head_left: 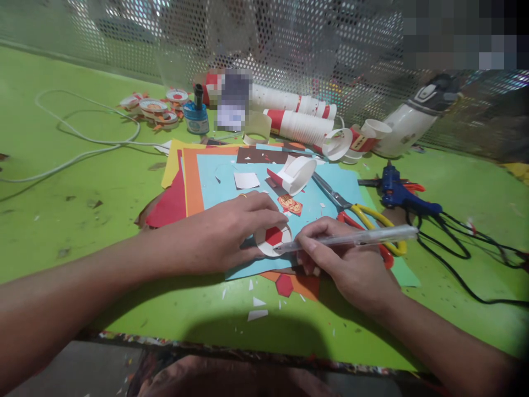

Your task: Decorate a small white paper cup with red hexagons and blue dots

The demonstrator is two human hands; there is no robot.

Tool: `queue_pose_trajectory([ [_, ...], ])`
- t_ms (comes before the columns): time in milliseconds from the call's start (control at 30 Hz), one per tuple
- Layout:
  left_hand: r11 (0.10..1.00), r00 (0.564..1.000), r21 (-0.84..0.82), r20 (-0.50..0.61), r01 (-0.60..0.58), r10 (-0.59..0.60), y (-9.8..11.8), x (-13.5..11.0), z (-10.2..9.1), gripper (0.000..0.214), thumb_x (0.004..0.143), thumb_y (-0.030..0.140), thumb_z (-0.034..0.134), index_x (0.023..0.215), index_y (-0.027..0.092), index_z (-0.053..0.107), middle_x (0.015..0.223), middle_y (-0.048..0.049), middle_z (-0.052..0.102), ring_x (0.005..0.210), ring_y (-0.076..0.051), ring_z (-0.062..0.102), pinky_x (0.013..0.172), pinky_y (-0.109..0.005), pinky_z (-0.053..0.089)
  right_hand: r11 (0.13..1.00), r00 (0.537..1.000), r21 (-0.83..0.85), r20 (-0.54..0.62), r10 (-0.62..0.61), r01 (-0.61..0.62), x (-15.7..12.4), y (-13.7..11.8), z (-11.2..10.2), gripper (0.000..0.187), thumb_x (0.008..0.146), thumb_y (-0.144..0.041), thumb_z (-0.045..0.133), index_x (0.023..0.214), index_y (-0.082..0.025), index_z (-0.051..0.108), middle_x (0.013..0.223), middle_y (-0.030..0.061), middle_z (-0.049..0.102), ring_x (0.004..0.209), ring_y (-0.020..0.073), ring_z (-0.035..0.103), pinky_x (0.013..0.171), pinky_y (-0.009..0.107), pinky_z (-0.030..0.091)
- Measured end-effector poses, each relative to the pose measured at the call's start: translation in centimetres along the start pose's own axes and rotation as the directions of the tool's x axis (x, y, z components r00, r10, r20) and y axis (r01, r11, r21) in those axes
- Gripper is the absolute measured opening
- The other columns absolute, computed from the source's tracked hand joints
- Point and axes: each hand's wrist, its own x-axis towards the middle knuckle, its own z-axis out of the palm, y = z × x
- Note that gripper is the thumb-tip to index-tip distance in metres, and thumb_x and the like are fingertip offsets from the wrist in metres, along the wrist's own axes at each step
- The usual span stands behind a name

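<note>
My left hand (pixel 225 234) presses a round white paper disc with a red patch (pixel 273 239) flat onto a light blue paper sheet (pixel 231 176); its fingers curl around the disc's left edge. My right hand (pixel 339 256) grips a clear pen (pixel 363 237), with the tip touching the disc's lower right rim. Both hands rest on the stack of coloured paper (pixel 185 187) lying on the green table (pixel 74 193).
Yellow-handled scissors (pixel 359 212) lie just behind my right hand. A blue glue gun (pixel 399 193) with black cords sits to the right. Cut paper cups (pixel 297 124), a glue bottle (pixel 196 114), a white cable (pixel 82 143) and a white appliance (pixel 413 121) line the mesh wall. Paper scraps (pixel 258 309) lie near the front edge.
</note>
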Motion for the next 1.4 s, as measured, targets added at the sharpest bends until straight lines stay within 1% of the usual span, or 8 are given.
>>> queue_pose_trajectory([
  [167,1.000,1.000,0.005,-0.005,-0.013,0.013,-0.02,-0.06,0.05,0.029,0.093,0.020,0.057,0.121,0.015,0.058,0.116,-0.0112,0.056,0.104,-0.022,0.055,0.090,-0.035,0.049,0.999,1.000,-0.033,-0.001,0.014,-0.014,-0.06,-0.07,0.07,0.012,0.092,-0.029,0.059,0.082,-0.022,0.062,0.064,-0.0037,0.063,0.055,0.0090,0.058,0.053,0.020,0.048],
  [400,1.000,1.000,0.006,-0.009,-0.009,0.009,-0.04,-0.02,0.08,0.029,0.092,0.017,0.058,0.121,0.014,0.059,0.116,-0.0108,0.056,0.105,-0.022,0.055,0.091,-0.034,0.048,0.988,1.000,-0.152,-0.013,0.006,-0.007,-0.09,-0.23,0.02,0.012,0.090,-0.027,0.058,0.079,-0.022,0.062,0.063,-0.0026,0.064,0.054,0.0104,0.057,0.053,0.022,0.048],
  [733,1.000,0.999,0.003,-0.021,-0.026,0.026,-0.05,-0.05,0.10,0.029,0.092,0.016,0.058,0.120,0.012,0.060,0.114,-0.0118,0.057,0.103,-0.021,0.056,0.090,-0.034,0.048,0.982,1.000,-0.189,-0.007,-0.007,0.005,-0.24,-0.43,0.01,0.011,0.088,-0.024,0.058,0.077,-0.023,0.062,0.062,-0.0033,0.064,0.054,0.0103,0.057,0.053,0.022,0.047],
  [900,1.000,0.999,0.008,-0.025,-0.020,0.020,0.01,-0.02,0.20,0.027,0.093,0.018,0.057,0.119,0.013,0.060,0.115,-0.0116,0.058,0.103,-0.022,0.056,0.090,-0.034,0.048,0.978,1.000,-0.207,-0.004,-0.018,0.016,-0.17,-0.32,-0.06,0.012,0.088,-0.024,0.058,0.077,-0.023,0.062,0.061,-0.0031,0.063,0.055,0.0114,0.057,0.054,0.023,0.046],
  [1033,1.000,0.999,-0.004,-0.032,-0.018,0.018,0.12,-0.01,0.18,0.025,0.093,0.018,0.056,0.118,0.016,0.059,0.115,-0.0110,0.058,0.104,-0.021,0.056,0.090,-0.034,0.049,0.977,1.000,-0.210,0.015,-0.018,0.020,-0.13,-0.30,-0.12,0.012,0.089,-0.024,0.057,0.078,-0.023,0.062,0.061,-0.0030,0.063,0.056,0.0119,0.058,0.055,0.025,0.046],
  [1167,0.999,0.999,0.002,-0.039,-0.032,0.032,0.10,-0.03,0.15,0.027,0.093,0.017,0.055,0.120,0.015,0.058,0.116,-0.0115,0.058,0.105,-0.022,0.056,0.090,-0.034,0.049,0.980,1.000,-0.197,0.012,-0.013,0.015,-0.18,-0.31,-0.15,0.013,0.088,-0.024,0.058,0.076,-0.023,0.062,0.062,-0.0027,0.063,0.055,0.0120,0.058,0.054,0.025,0.046],
  [1333,0.999,0.998,0.016,-0.035,-0.048,0.049,0.10,-0.11,0.12,0.030,0.091,0.014,0.056,0.121,0.013,0.058,0.117,-0.0120,0.057,0.104,-0.021,0.056,0.090,-0.034,0.049,0.997,1.000,-0.071,-0.021,-0.014,0.013,-0.05,-0.26,-0.11,0.012,0.090,-0.028,0.058,0.078,-0.024,0.062,0.060,-0.0039,0.063,0.051,0.0103,0.057,0.051,0.023,0.046],
  [1400,0.999,0.998,0.017,-0.032,-0.045,0.045,0.14,-0.14,0.11,0.031,0.091,0.013,0.056,0.122,0.013,0.058,0.117,-0.0125,0.057,0.104,-0.022,0.056,0.090,-0.034,0.049,0.997,1.000,-0.072,-0.021,-0.010,0.008,-0.06,-0.27,-0.11,0.012,0.090,-0.029,0.059,0.079,-0.025,0.062,0.060,-0.0037,0.064,0.051,0.0105,0.057,0.051,0.023,0.046],
])
